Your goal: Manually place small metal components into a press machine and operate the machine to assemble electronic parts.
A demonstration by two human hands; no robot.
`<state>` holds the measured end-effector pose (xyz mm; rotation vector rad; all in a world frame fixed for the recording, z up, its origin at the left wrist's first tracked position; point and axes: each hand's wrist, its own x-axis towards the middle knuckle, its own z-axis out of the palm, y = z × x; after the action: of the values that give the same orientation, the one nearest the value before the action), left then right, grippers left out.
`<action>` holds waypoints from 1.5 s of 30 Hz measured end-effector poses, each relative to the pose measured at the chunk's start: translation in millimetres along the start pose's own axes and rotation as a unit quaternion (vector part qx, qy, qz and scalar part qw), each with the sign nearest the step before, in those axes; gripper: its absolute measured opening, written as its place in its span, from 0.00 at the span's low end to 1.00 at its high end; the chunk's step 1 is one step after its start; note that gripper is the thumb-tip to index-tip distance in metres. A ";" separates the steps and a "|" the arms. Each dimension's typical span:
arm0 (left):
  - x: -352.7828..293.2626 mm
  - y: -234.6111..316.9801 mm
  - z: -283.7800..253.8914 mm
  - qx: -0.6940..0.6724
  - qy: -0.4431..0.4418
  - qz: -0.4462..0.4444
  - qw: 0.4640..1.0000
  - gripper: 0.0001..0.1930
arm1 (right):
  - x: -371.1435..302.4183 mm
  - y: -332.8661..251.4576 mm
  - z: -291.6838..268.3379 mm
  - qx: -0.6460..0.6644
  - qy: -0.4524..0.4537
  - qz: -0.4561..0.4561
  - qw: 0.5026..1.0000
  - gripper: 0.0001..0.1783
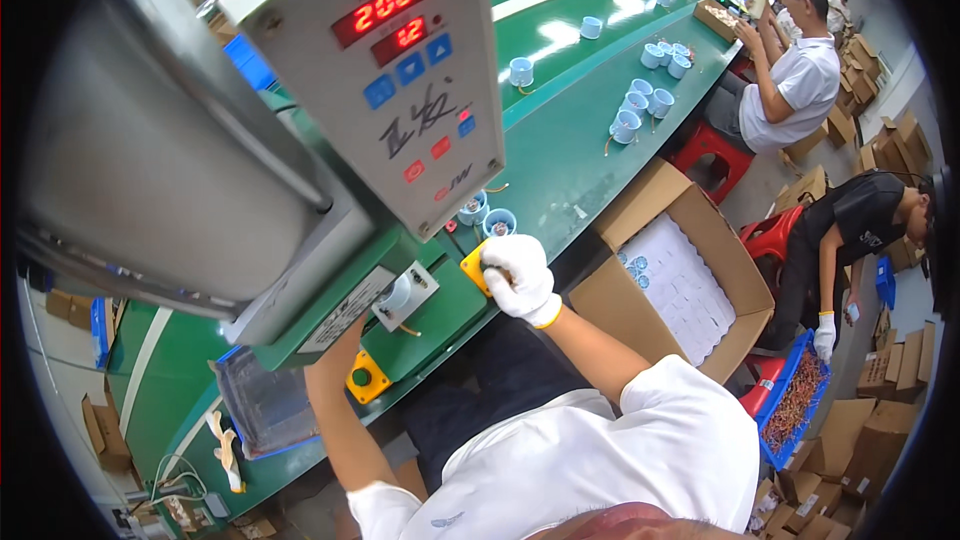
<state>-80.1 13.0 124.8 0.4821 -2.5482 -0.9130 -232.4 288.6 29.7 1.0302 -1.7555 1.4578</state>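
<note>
My right hand, in a white glove, is closed over a yellow button box on the right of a green press base. My left forearm reaches up behind the press head; only the wrist end of my left hand shows, and its fingers are hidden. Close by that hand, a light blue cup sits at a metal fixture under the press. Below it is a second yellow box with a green button. Two light blue cups with parts inside stand just beyond my right hand.
The press's control panel, with red digits, blocks much of the view. More blue cups stand along the green bench. An open carton is at my right, beside a seated person and a blue tray of small parts. Another person sits farther along.
</note>
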 end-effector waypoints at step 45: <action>-125.7 -159.0 -56.0 0.136 -0.023 -0.178 0.974 0.08 | -25.5 12.0 6.7 -0.009 -0.038 -0.004 0.999 0.21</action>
<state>84.3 -76.9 29.4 1.0374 -2.6916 -0.6912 -230.0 287.5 0.9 1.0964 -1.8124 1.4114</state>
